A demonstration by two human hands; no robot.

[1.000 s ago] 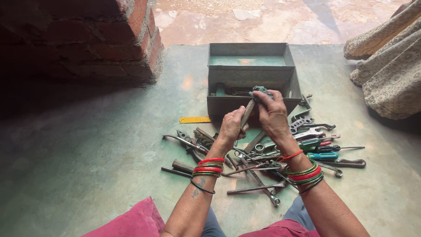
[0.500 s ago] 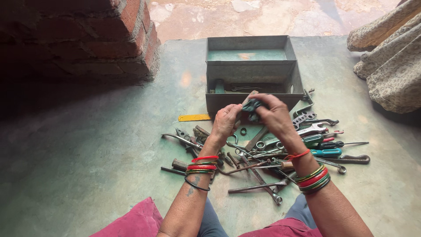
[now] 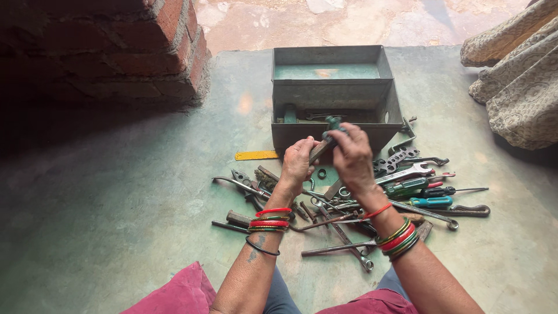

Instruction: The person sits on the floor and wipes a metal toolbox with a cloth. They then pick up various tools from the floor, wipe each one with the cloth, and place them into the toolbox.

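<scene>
Two-handed grip, tool (image 3: 324,142) slanting up-right

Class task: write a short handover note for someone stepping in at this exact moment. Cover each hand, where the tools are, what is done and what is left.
Left hand: shut on the lower end of a green-handled tool.
Right hand: shut on the upper end of the same tool, held just in front of the toolbox.
Toolbox: metal, open, on the floor; a few items inside.
Tool pile: spanners, pliers and screwdrivers spread on the floor between box and knees; a yellow strip lies to the left.
Done: little in the box. Left: most of the pile is still on the floor.
</scene>
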